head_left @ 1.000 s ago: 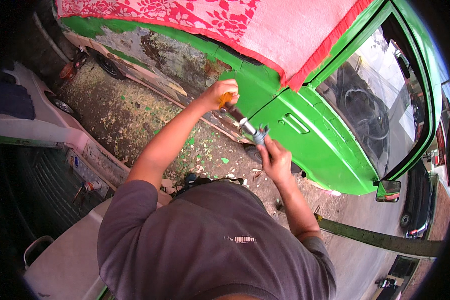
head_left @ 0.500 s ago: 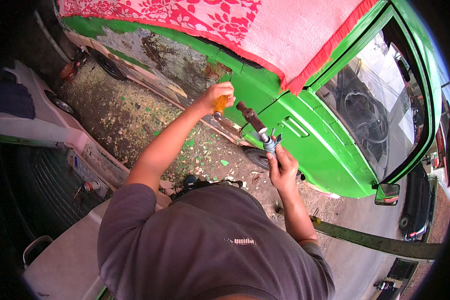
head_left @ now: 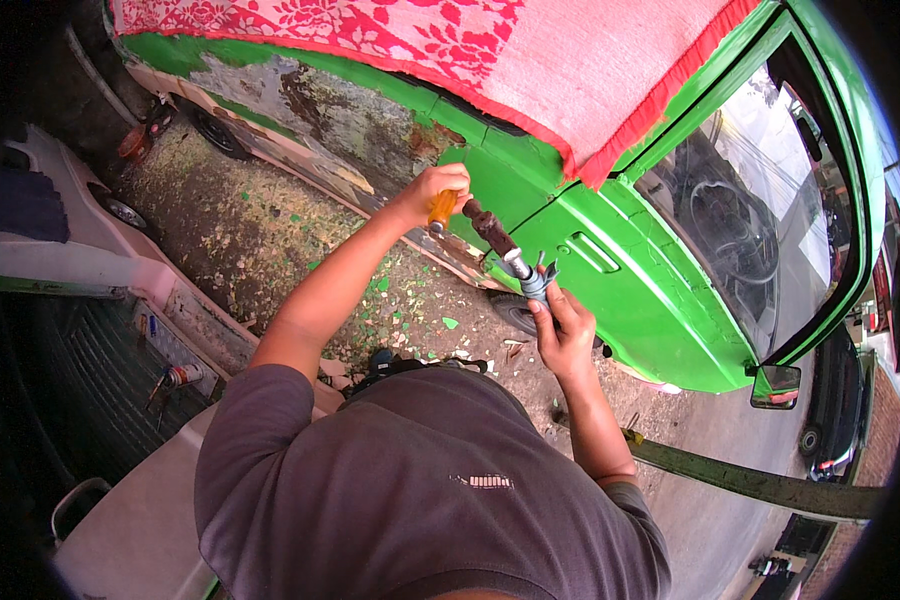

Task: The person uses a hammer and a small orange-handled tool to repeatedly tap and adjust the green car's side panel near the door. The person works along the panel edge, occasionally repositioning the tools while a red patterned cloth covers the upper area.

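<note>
My left hand is wrapped round a tool with an amber handle and a metal end, like a screwdriver or chisel. Its blade is hidden by the fingers, at the side of a green van, where green paint meets a bare, patchy strip. To the right, my right hand grips a hammer by its short handle, which is bound in grey wrapping. The hammer's rusty brown head points up and left, close to the amber handle; I cannot tell whether they touch.
A red and pink patterned cloth drapes over the van. Paint flakes litter the ground below. A pale vehicle with a dark ribbed bed stands at left, holding a can. A long greenish bar extends at right.
The hammer in my right hand has swung slightly left and up, its head now nearer the amber handle. My left hand stays in place on the tool.
</note>
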Demonstrator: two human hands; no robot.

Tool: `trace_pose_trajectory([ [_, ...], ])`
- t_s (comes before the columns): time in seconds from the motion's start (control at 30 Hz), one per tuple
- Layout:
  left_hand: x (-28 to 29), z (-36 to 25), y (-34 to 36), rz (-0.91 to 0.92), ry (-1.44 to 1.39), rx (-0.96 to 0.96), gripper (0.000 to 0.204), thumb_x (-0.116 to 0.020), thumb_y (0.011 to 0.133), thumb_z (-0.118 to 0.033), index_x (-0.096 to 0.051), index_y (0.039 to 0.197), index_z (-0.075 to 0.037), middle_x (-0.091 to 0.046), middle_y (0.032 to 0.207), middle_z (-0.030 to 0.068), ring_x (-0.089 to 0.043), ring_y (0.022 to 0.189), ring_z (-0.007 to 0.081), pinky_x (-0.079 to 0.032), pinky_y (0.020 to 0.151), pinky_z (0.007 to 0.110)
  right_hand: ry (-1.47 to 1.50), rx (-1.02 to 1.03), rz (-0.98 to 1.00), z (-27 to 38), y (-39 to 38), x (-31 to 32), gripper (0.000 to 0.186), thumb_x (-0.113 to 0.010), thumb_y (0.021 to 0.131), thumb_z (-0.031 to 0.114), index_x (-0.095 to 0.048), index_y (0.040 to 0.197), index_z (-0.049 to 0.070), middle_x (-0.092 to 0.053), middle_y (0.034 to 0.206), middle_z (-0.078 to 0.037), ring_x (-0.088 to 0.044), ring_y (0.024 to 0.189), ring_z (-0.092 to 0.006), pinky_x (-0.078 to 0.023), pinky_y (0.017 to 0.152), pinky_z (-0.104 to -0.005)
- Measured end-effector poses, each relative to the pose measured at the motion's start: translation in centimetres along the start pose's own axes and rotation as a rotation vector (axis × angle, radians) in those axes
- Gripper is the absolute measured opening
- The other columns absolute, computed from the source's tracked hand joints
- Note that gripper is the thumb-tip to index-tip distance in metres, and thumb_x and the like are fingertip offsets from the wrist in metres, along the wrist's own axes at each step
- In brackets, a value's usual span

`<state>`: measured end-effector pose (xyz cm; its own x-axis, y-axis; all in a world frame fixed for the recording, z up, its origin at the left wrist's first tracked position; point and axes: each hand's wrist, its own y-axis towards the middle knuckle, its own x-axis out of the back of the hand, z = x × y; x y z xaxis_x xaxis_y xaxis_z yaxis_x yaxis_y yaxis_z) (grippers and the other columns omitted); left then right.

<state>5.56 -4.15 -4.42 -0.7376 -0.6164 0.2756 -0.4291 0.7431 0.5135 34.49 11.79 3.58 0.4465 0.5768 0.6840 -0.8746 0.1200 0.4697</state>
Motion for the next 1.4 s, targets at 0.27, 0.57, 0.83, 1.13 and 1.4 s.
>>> trace_pose_trajectory([
  [0.27, 0.4, -1.2, 0.3, -0.038, 0.224, -0.150, 0.023, -0.067, 0.072, 0.010, -0.046, 0.071, 0.000, -0.049, 0.077, 0.0068, -0.054, 0.066, 0.0170, -0.046, 0.059, 0.029, 0.008, 0.015, 0.022, 0.2, 0.5, -0.2, 0.039, -0.067, 0.086, 0.001, -0.062, 0.125, -0.002, -0.065, 0.085, -0.018, -0.062, 0.070, -0.0294, -0.049, 0.067, -0.0352],
  [0.57, 0.5, -0.3, 0.0, -0.012, 0.179, -0.125, 0.025, -0.068, 0.066, 0.012, -0.047, 0.073, 0.000, -0.049, 0.077, 0.0071, -0.054, 0.069, 0.0168, -0.047, 0.062, 0.030, -0.008, 0.014, 0.024, -0.1, 0.6, -0.5, 0.038, -0.067, 0.086, 0.001, -0.062, 0.124, -0.003, -0.065, 0.085, -0.018, -0.062, 0.071, -0.0297, -0.049, 0.068, -0.0353],
  [0.83, 0.6, -0.8, 0.4, -0.041, 0.226, -0.190, 0.023, -0.067, 0.069, 0.010, -0.046, 0.072, 0.000, -0.048, 0.076, 0.0068, -0.055, 0.068, 0.0174, -0.046, 0.060, 0.029, 0.010, 0.093, -0.065, 0.0, 0.9, -1.0, 0.036, -0.073, 0.082, 0.006, -0.065, 0.117, -0.002, -0.056, 0.069, -0.013, -0.055, 0.058, -0.0283, -0.043, 0.054, -0.0391],
  [1.13, 0.3, -0.8, 0.3, -0.044, 0.268, -0.174, 0.022, -0.068, 0.073, 0.007, -0.047, 0.071, 0.000, -0.049, 0.076, 0.0064, -0.055, 0.067, 0.0161, -0.046, 0.058, 0.029, 0.015, 0.107, -0.082, 0.2, 0.8, -0.7, 0.037, -0.074, 0.082, 0.007, -0.065, 0.117, 0.000, -0.056, 0.069, -0.013, -0.055, 0.057, -0.0286, -0.043, 0.054, -0.0391],
  [1.4, 0.2, -0.7, 0.5, -0.083, 0.272, -0.208, 0.025, -0.070, 0.076, 0.005, -0.046, 0.070, -0.001, -0.049, 0.075, 0.0076, -0.054, 0.066, 0.0192, -0.044, 0.059, 0.031, 0.006, 0.065, -0.059, 0.0, 0.3, -0.7, 0.035, -0.074, 0.083, 0.009, -0.065, 0.116, -0.001, -0.055, 0.068, -0.013, -0.054, 0.056, -0.0290, -0.042, 0.054, -0.0391],
])
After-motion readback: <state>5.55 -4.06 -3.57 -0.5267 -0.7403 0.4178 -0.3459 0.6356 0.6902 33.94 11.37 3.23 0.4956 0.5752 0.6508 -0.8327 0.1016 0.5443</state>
